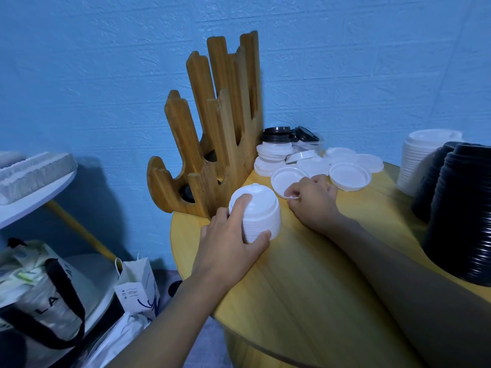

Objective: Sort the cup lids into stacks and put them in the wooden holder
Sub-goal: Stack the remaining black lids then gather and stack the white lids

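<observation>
A: Where's the stack [259,216]?
B: It seems to rest on the worktop [305,282] near the 9 o'clock edge, just in front of the holder [212,123]. The left grip [228,235] wraps it, thumb low on the near side and fingers up over the top.
A: And the right grip [313,200]?
B: At 2 o'clock from the stack, pinching the near rim of a single upturned lid [285,180].
A: More to sort?
B: Loose lids [349,172] lie at 1 o'clock, white and black. Black stacks [459,208] and a white stack [419,160] stand at 3 o'clock.
A: How will they handle?
B: Light, thin plastic, I'd judge, so a rim flexes and may slip. A single lid lifts by its rim. The stack could shear or topple, so hold it low round the sides with a finger on top
</observation>
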